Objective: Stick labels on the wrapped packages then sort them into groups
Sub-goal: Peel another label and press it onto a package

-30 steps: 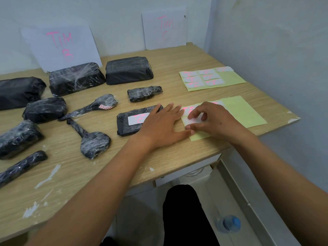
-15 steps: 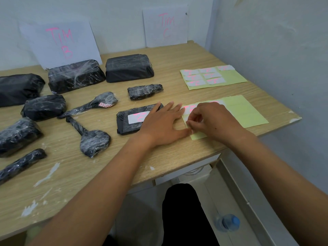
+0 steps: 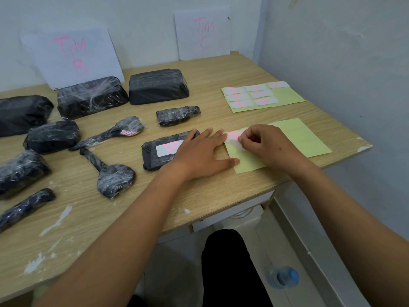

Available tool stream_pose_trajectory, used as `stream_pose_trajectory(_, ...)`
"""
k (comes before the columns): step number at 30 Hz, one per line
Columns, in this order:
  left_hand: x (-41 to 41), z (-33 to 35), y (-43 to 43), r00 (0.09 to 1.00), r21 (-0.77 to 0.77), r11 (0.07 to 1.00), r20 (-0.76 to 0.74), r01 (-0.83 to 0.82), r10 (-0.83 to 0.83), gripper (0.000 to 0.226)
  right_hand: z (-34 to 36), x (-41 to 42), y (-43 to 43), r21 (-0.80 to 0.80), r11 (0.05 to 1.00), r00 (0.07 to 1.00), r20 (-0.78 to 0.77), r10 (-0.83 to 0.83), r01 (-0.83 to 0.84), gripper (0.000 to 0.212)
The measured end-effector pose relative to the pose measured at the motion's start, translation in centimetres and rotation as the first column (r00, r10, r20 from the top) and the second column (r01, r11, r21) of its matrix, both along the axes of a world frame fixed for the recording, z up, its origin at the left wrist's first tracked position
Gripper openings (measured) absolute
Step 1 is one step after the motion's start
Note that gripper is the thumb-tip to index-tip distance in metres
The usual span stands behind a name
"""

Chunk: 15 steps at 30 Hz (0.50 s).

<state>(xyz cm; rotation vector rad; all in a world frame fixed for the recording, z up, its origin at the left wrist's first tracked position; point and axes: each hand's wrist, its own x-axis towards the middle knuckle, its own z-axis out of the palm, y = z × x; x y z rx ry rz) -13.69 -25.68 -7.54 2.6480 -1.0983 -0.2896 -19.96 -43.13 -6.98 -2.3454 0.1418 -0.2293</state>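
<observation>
My left hand (image 3: 203, 151) lies flat with spread fingers, pressing the left edge of a yellow backing sheet (image 3: 298, 138) to the table. My right hand (image 3: 263, 145) pinches a white label with pink writing (image 3: 232, 137) at that sheet's upper left, and the label is partly lifted off it. Just left of my left hand lies a flat black wrapped package (image 3: 159, 154) that carries a white label (image 3: 168, 148). Several more black wrapped packages, such as a small one (image 3: 178, 115) and a big block (image 3: 158, 86), are spread over the left half of the table.
A second yellow sheet (image 3: 285, 97) with several labels lies at the back right. Paper signs reading TIM B (image 3: 73, 56) and TIM C (image 3: 202, 33) lean on the wall. The table edge (image 3: 221, 218) is near me; a water bottle (image 3: 283, 276) stands on the floor.
My right hand's fingers have curled into a pinch on the label and raised its edge off the sheet. My left hand has stayed flat on the sheet.
</observation>
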Motion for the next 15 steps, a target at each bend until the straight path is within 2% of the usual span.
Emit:
stream_pose_trajectory(8,0.04,0.32,-0.01,1.000,0.052,0.999,-0.027,0.006,-0.005,0.083,-0.17,-0.34,-0.73,0.255,0.961,0.993,0.029,-0.116,0.105,0.019)
stream_pose_trajectory(15,-0.03,0.59,-0.02,0.998,0.072,0.997,-0.060,0.009,-0.004,0.084,-0.32,-0.59,-0.50,0.575,0.794,0.955,0.069,-0.288,0.198,0.020)
